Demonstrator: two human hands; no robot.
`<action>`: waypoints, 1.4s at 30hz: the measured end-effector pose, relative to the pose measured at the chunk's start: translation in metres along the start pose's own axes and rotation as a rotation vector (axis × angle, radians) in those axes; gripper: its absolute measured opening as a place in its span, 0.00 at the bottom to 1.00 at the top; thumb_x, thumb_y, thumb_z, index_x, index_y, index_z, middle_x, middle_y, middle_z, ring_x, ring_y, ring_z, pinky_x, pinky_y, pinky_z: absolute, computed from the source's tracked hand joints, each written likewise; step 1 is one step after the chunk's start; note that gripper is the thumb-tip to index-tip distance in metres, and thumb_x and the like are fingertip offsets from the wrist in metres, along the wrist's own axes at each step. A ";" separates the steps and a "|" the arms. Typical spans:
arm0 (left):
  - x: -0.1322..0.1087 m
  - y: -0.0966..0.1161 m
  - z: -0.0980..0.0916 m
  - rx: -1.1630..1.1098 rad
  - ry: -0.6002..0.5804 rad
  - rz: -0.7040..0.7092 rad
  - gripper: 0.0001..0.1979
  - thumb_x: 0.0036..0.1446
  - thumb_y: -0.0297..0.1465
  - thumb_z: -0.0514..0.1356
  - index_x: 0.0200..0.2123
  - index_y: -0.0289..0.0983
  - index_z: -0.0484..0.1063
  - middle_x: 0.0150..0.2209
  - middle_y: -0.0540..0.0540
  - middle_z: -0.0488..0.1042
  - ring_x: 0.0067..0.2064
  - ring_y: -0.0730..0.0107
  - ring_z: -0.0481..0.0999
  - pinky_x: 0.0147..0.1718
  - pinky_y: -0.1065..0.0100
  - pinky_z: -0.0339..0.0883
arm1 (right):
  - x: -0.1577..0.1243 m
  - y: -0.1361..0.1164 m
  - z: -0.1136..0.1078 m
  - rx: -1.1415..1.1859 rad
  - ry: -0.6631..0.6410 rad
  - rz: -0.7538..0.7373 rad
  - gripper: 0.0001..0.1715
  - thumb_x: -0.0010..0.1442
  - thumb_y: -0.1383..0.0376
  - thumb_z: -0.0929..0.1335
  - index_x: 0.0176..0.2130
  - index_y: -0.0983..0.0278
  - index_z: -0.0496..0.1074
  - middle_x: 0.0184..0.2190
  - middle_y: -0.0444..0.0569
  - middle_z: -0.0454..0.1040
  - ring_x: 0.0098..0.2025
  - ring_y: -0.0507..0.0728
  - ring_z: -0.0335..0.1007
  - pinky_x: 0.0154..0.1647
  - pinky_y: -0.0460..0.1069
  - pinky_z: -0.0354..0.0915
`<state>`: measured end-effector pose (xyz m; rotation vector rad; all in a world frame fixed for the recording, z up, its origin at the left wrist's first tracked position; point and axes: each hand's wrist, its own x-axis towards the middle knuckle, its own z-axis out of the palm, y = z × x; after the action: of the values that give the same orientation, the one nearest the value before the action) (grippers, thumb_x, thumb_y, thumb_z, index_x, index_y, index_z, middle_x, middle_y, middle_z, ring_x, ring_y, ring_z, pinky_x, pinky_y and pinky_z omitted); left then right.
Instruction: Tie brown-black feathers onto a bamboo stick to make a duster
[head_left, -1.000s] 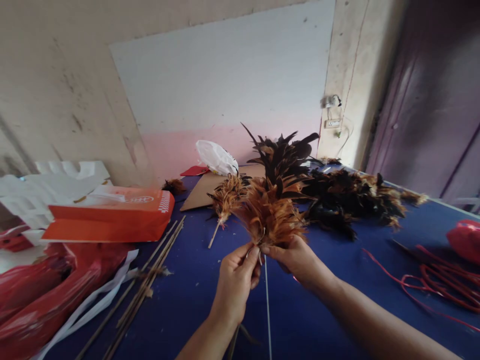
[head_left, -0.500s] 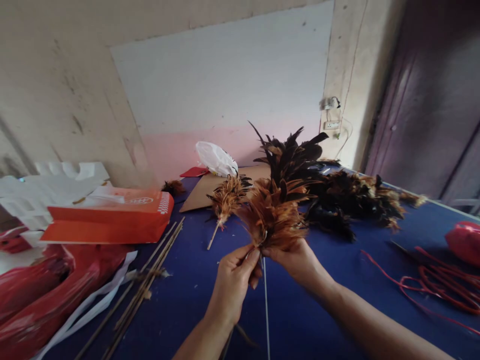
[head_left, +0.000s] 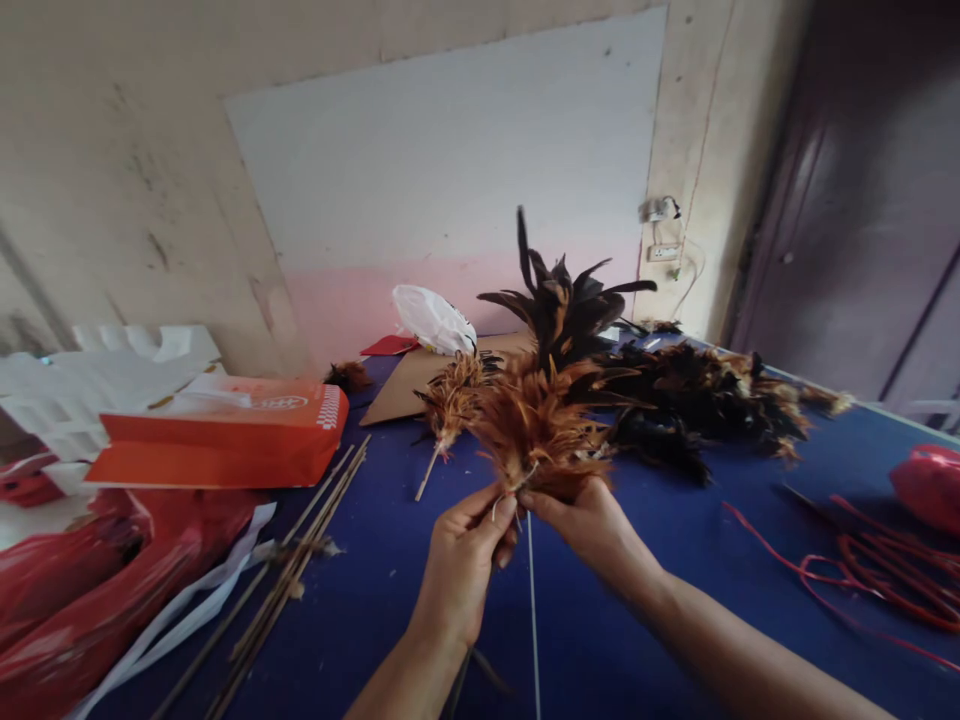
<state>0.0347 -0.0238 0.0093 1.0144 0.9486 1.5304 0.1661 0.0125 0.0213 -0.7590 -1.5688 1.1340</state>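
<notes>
Nearest the camera, the left hand [head_left: 461, 560] and the right hand [head_left: 592, 525] meet at the foot of the feather bundle [head_left: 540, 425], above the blue table [head_left: 375, 610]. The left grip is pressed together, thumb and forefinger pinching the bundle's base, where a pale thread [head_left: 504, 497] shows. The right grip pinches the same base from the other side, its other fingers curled under the orange-brown feathers. Both hands sit almost where they were half a second ago.

The bundle itself has changed. Its dark upper feathers, which leaned off to the right, now stand more upright, and one long black plume reaches higher against the wall than before. The orange-brown lower feathers have turned a little with it.

Left of the bundle and nearer, a sheaf of thin sticks [head_left: 292, 570] lies on the table, with red plastic bags [head_left: 90, 590] beyond its left side and an orange paper bag [head_left: 225, 440] behind those. Just left of the bundle lies a small feather tuft on a stick [head_left: 450, 400]. To its right are red cords [head_left: 870, 570]. Behind it on the right is a pile of dark feathers [head_left: 697, 400]. Behind it on the left are a cardboard sheet [head_left: 405, 385] and a white plastic bag [head_left: 433, 317]. None of these has moved.
</notes>
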 end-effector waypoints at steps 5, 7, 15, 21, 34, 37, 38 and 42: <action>0.003 0.003 -0.005 0.143 0.097 0.110 0.14 0.47 0.36 0.64 0.38 0.36 0.77 0.19 0.53 0.67 0.21 0.79 0.60 0.19 0.77 0.54 | -0.007 0.001 0.004 -0.249 -0.060 0.133 0.17 0.54 0.57 0.65 0.25 0.68 0.73 0.14 0.39 0.57 0.17 0.46 0.48 0.17 0.43 0.48; 0.002 0.006 -0.004 0.168 0.100 0.137 0.14 0.47 0.35 0.63 0.38 0.37 0.77 0.21 0.52 0.70 0.23 0.77 0.63 0.23 0.75 0.58 | -0.012 -0.002 0.007 -0.349 -0.073 0.053 0.16 0.56 0.59 0.63 0.26 0.67 0.73 0.16 0.41 0.59 0.19 0.47 0.50 0.19 0.44 0.49; -0.005 0.008 -0.004 0.531 0.059 0.532 0.10 0.49 0.30 0.60 0.36 0.41 0.78 0.28 0.46 0.73 0.29 0.68 0.70 0.31 0.71 0.63 | -0.031 -0.035 0.010 -0.667 -0.087 -0.291 0.13 0.58 0.67 0.60 0.25 0.64 0.68 0.22 0.45 0.68 0.24 0.50 0.60 0.27 0.45 0.54; -0.001 -0.001 -0.008 0.727 0.004 0.627 0.16 0.53 0.25 0.54 0.43 0.43 0.75 0.33 0.44 0.74 0.33 0.67 0.72 0.35 0.69 0.63 | -0.033 -0.042 0.006 -0.780 -0.087 -0.280 0.14 0.58 0.67 0.60 0.23 0.63 0.67 0.21 0.45 0.69 0.22 0.50 0.59 0.25 0.45 0.52; -0.005 0.000 -0.013 0.948 0.052 0.764 0.14 0.50 0.19 0.54 0.21 0.40 0.72 0.23 0.46 0.69 0.26 0.69 0.67 0.27 0.71 0.57 | 0.003 -0.087 0.025 -0.767 -0.385 0.013 0.10 0.47 0.71 0.63 0.17 0.66 0.69 0.14 0.43 0.65 0.18 0.48 0.55 0.18 0.44 0.50; -0.001 -0.004 -0.016 1.073 0.063 0.775 0.12 0.55 0.25 0.53 0.25 0.40 0.74 0.25 0.45 0.70 0.28 0.68 0.69 0.28 0.70 0.57 | 0.017 -0.126 0.021 -0.551 -0.478 0.271 0.09 0.48 0.69 0.65 0.19 0.66 0.71 0.10 0.40 0.59 0.12 0.46 0.47 0.13 0.44 0.45; 0.000 -0.004 -0.016 1.130 0.052 0.773 0.12 0.56 0.26 0.52 0.28 0.39 0.74 0.25 0.44 0.71 0.28 0.68 0.69 0.28 0.70 0.57 | 0.022 -0.140 0.021 -0.451 -0.480 0.299 0.09 0.50 0.69 0.65 0.22 0.66 0.72 0.10 0.38 0.58 0.12 0.45 0.44 0.13 0.43 0.43; -0.005 -0.005 -0.013 1.289 -0.080 0.721 0.13 0.59 0.27 0.49 0.33 0.40 0.74 0.27 0.46 0.72 0.29 0.69 0.70 0.27 0.70 0.57 | 0.052 -0.178 0.022 -0.145 -0.380 0.237 0.09 0.56 0.70 0.63 0.30 0.69 0.72 0.15 0.40 0.62 0.13 0.43 0.48 0.14 0.41 0.46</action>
<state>0.0251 -0.0286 -0.0007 2.5067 1.6637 1.2818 0.1419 -0.0119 0.2044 -0.8803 -1.9312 1.4109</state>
